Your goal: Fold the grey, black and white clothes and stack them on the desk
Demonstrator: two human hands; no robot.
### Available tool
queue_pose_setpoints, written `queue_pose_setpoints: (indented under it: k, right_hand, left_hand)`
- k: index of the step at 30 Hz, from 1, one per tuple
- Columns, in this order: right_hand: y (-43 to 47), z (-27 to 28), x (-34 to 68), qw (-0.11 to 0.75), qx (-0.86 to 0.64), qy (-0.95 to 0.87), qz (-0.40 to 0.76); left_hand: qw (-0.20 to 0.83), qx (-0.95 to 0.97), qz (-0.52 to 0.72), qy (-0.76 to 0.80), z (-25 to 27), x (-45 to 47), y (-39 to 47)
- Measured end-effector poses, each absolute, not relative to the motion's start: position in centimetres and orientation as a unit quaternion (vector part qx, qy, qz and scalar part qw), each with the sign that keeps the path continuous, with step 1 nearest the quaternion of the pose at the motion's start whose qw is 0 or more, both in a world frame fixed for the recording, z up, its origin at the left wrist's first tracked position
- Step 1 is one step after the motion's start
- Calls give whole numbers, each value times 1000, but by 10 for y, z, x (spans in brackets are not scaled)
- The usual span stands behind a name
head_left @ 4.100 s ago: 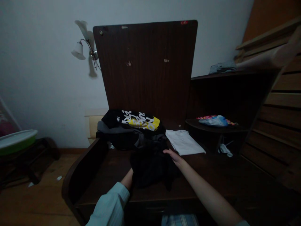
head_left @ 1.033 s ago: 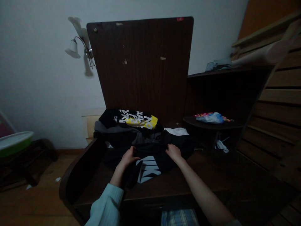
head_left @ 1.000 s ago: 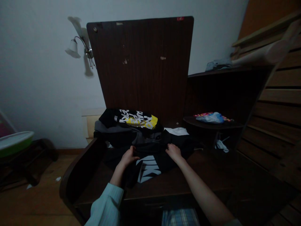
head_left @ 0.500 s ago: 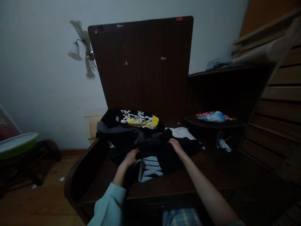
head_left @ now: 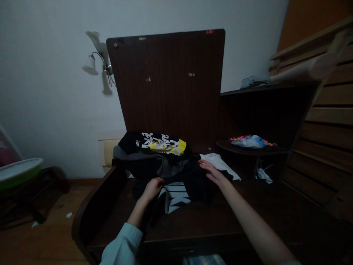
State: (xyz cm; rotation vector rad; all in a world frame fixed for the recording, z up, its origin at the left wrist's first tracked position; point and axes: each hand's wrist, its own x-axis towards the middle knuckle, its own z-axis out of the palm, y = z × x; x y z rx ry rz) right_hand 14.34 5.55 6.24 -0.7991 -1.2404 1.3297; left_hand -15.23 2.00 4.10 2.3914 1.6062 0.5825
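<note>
A black garment (head_left: 197, 184) with a large pale lettered print lies crumpled on a dark wooden surface. My left hand (head_left: 153, 188) has its fingers curled on the garment's left part, beside the print, gripping the cloth. My right hand (head_left: 211, 170) is over its upper right part, fingers stretched out and slightly apart; the fingertips are near a white cloth (head_left: 220, 163). Behind them is a pile of dark clothing, topped by a black garment (head_left: 129, 141) with white letters and a yellow patch. Dim light hides the folds under both hands.
An upright dark board (head_left: 168, 95) stands behind the clothes. To the right, a shelf (head_left: 228, 146) holds a plastic bag (head_left: 249, 142); wooden slats (head_left: 328, 117) rise beyond. At left are a curved armrest (head_left: 88, 206), a green basin (head_left: 24, 173) on a stool and a wall lamp (head_left: 91, 66).
The black garment's right part has shifted inward, uncovering more white cloth. My right hand has moved slightly right, its fingers more spread. The left hand stays near the print. The view tilts up slightly.
</note>
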Motion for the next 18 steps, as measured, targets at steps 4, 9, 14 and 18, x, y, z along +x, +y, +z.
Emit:
queue_pose_setpoints:
  k: [4,9,14,18]
  right_hand:
    - [53,105,163,416,-423,-709,381]
    - [46,162,169,356,-471,-794,147]
    - [33,192,171,248,-466,-824,207]
    - [27,192,180,113,-479,-841,224]
  left_hand:
    - [49,765,233,598,78,-170,12]
    - [-66,754,250,603,134,-174,13]
    - [-148,741,258,602,184,-181,11]
    - [-188,709,282,619,207,-201,9]
